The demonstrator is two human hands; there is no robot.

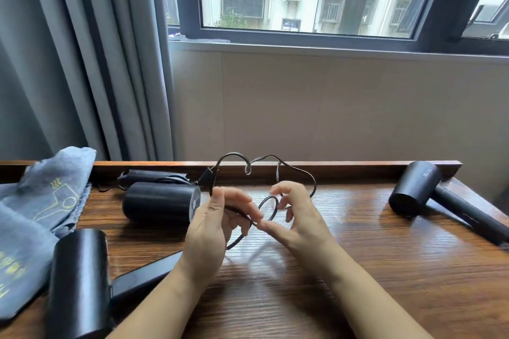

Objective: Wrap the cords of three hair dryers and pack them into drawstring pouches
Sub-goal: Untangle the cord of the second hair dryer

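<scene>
A thin black cord [275, 202] loops in the air above the middle of the wooden counter [358, 270], rising in two arches toward the far rail and curling into a small ring between the two hands. The left hand [212, 226] has its grip closed on the cord, thumb and forefingers pinching the strand where it passes under the ring; a length of it drops out below the palm toward the counter. The right hand [297, 217] pinches the same cord just beside the left fingertips, its thumb and forefinger meeting on the strand while the other fingers curl loosely through the ring.

Just left of the left hand lies a black hair dryer [159, 202] on its side, its grille facing the hands; the cord's far end runs toward it, but the join is not clear. A second black hair dryer [80, 281] lies nearer, at the left, its handle reaching under the left forearm. A third hair dryer [418, 190] rests well apart at the counter's right end. Grey drawstring pouches [35, 215] with yellow dryer prints lie heaped at the far left, touching the second dryer.
</scene>
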